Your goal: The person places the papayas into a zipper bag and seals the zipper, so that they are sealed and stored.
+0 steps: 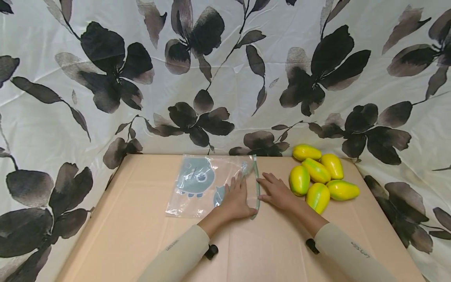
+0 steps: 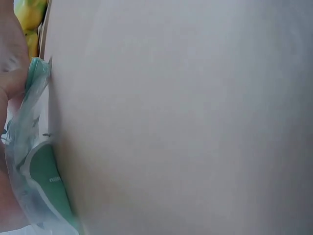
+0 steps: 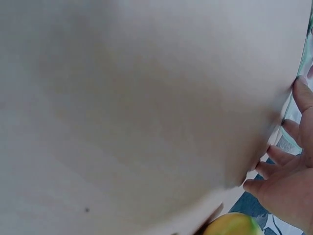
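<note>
A clear zip bag (image 1: 197, 199) printed with blue-grey cartoon shapes lies flat on the cardboard-coloured table, its green zip edge (image 1: 256, 168) towards the right. My left hand (image 1: 235, 199) rests on the bag near that edge, fingers spread and fairly straight. In the left wrist view the bag (image 2: 29, 171) bulges a little beneath the hand. Just right of the zip edge, my right hand (image 1: 278, 192) lies with its fingertips down at the edge. The right wrist view shows its fingers (image 3: 281, 155) extended and touching the table surface.
Several yellow-green toy mangoes (image 1: 316, 171) lie in a cluster to the right of my right hand, close to the forearm. The table (image 1: 141, 235) ends at the back against a floral cloth (image 1: 246, 86), which also hangs along both sides.
</note>
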A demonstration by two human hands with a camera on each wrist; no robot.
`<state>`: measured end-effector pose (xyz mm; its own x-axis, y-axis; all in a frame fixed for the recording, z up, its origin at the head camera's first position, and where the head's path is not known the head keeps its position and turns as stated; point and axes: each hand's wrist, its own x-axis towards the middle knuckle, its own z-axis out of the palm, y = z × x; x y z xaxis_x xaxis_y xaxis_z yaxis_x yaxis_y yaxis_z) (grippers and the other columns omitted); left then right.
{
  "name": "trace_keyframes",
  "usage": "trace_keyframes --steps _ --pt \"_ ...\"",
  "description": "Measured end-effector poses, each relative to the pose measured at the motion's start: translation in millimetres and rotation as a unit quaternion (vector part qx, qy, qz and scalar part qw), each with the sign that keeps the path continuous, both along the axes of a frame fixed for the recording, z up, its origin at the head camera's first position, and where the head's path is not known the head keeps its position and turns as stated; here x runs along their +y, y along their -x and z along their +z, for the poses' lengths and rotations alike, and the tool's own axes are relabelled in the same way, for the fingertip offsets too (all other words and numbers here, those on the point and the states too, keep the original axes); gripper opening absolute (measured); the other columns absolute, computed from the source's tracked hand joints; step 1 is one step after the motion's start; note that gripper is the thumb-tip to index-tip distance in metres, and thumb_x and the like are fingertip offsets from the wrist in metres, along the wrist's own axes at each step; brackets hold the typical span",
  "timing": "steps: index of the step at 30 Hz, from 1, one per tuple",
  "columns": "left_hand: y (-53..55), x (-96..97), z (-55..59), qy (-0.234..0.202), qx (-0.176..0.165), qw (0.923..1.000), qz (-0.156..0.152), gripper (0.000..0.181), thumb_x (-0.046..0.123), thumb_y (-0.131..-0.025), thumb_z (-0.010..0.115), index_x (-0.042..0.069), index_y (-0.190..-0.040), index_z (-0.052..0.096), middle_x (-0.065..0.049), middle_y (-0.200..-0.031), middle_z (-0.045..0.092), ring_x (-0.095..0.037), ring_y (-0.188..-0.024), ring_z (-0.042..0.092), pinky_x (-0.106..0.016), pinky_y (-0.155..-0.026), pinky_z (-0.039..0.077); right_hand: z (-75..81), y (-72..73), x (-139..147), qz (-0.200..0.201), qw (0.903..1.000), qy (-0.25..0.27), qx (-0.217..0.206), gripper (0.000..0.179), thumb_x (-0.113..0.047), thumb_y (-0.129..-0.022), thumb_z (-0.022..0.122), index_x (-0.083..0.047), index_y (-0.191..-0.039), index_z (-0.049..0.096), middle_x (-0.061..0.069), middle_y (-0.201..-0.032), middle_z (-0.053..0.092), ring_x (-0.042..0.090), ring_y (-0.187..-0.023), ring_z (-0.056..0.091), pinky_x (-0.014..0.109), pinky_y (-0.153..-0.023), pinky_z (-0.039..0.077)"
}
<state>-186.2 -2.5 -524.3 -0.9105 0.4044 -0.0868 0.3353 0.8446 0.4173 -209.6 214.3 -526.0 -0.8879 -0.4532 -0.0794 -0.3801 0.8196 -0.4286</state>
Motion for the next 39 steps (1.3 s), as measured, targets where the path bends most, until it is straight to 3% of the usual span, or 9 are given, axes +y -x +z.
trace_keyframes --steps 5,13,19,24,39 --pt "1.2 -6.5 3.6 -0.003 -0.001 1.0 0.006 0.135 0.059 -0.071 0.087 -0.002 -0.164 0.01 -0.021 -0.173 -0.001 -0.049 -0.157 0.01 -0.069 -0.123 0.018 -1.5 -1.8 -2.6 -0.005 1.0 0.004 0.002 0.073 -0.043 -0.095 0.072 -0.009 -0.153 0.047 0.026 -0.164 0.031 0.051 -0.153 0.026 0.076 -0.116 0.023" --pt "-2.7 -4.0 2.4 -0.006 0.035 0.9989 0.032 0.136 0.056 -0.065 0.093 0.0 -0.164 0.016 -0.016 -0.174 -0.008 -0.047 -0.158 0.005 -0.069 -0.123 0.015 -1.8 -5.4 -4.7 0.001 0.9999 -0.004 0.017 0.072 -0.044 -0.093 0.074 -0.003 -0.147 0.049 0.03 -0.161 0.033 0.054 -0.15 0.029 0.077 -0.114 0.026" --pt "-4.9 -5.3 -0.2 -0.009 0.056 0.9982 0.02 0.135 0.051 -0.066 0.095 0.0 -0.164 0.016 -0.015 -0.174 -0.009 -0.048 -0.158 0.007 -0.071 -0.122 0.018 -3.7 -6.1 -4.2 -0.004 0.9998 -0.005 0.017 0.073 -0.045 -0.092 0.074 -0.003 -0.146 0.049 0.029 -0.161 0.034 0.053 -0.15 0.03 0.077 -0.114 0.026" --pt "-5.9 -8.8 0.4 -0.021 0.051 0.9984 0.017 0.133 0.045 -0.068 0.095 0.0 -0.164 0.016 -0.014 -0.174 -0.011 -0.047 -0.158 0.005 -0.07 -0.122 0.017 -5.0 -6.2 -5.3 -0.009 0.9998 -0.002 0.02 0.073 -0.046 -0.091 0.076 -0.003 -0.145 0.05 0.029 -0.161 0.034 0.052 -0.15 0.03 0.077 -0.114 0.026" --pt "-8.7 -22.7 4.4 -0.029 0.076 0.9967 -0.008 0.137 0.043 -0.062 0.099 -0.003 -0.162 0.017 -0.013 -0.174 -0.014 -0.047 -0.158 0.007 -0.068 -0.122 0.022 -5.7 -12.2 -10.7 -0.019 0.999 -0.006 0.039 0.076 -0.053 -0.087 0.078 -0.005 -0.14 0.052 0.029 -0.16 0.035 0.052 -0.15 0.031 0.078 -0.112 0.027"
